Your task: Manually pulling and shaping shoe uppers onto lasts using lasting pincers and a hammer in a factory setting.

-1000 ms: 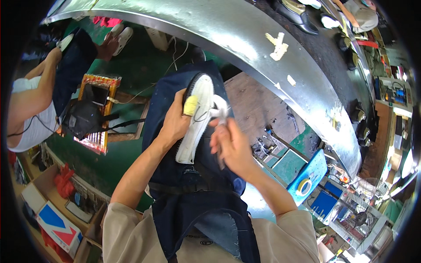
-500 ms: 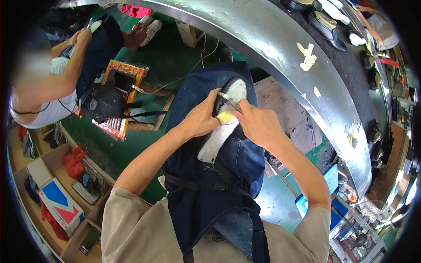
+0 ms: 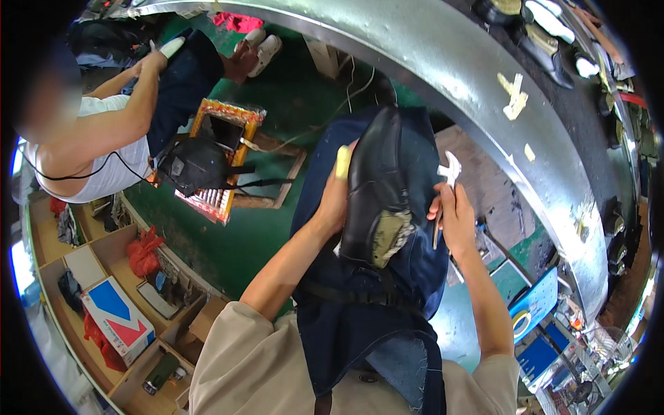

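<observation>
A black leather shoe (image 3: 377,173) lies over the dark blue apron (image 3: 325,155) on my lap, its upper facing up and its toe pointing away. A pale greenish-yellow patch (image 3: 391,238) shows at its near end. My left hand (image 3: 335,197) grips the shoe along its left side; a yellow wrap is around one digit. The fingers under the shoe are hidden. To the right of the shoe, and apart from it, my right hand (image 3: 456,218) holds metal lasting pincers (image 3: 450,168) by the handles, with the head pointing up.
A curved metal bench edge (image 3: 477,90) runs along the far and right sides, with several black shoes (image 3: 543,52) beyond it. At the left sits a co-worker (image 3: 117,131) holding a shoe. A black backpack (image 3: 194,166) rests near a wooden compartment shelf (image 3: 97,252) holding boxes and red bags.
The shoe has turned over from its white underside to its black upper. My right hand and the pincers have moved off it to the right. The whole view has shifted somewhat.
</observation>
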The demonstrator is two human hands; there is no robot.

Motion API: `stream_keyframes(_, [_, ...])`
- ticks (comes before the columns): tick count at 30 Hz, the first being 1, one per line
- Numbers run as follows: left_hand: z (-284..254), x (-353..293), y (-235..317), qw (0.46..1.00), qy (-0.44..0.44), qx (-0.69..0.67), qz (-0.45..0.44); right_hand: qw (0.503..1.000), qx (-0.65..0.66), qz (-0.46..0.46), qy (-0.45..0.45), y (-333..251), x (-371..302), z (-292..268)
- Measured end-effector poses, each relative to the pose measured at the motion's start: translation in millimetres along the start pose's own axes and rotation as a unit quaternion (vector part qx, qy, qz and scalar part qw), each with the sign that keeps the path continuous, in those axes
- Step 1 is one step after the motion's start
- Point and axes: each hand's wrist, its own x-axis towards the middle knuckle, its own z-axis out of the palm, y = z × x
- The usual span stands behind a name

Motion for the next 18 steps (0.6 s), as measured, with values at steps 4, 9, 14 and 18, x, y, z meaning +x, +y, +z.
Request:
stream_keyframes(4, [-21.3, -5.6, -23.5, 0.992, 0.078, 0.047, -0.083, 0.989, -0.085, -0.104, 0.055, -2.4, 6.9, -23.5])
stream_keyframes(9, [5.7, -16.9, 15.4, 0.976, 0.086, 0.004, -0.200, 0.875, -0.389, -0.190, 0.216, -49.0, 39.4, -107.8])
stream_keyframes(14, [9.0, -16.0, 31.9, 0.974, 0.108, -0.001, -0.201, 0.723, -0.548, -0.317, 0.276, -45.9, 61.6, -119.9])
stream_keyframes(18, [12.9, -20.4, 33.5, 0.979, 0.055, -0.045, -0.191, 0.948, -0.252, -0.192, 0.019, -32.8, 10.7, -57.2])
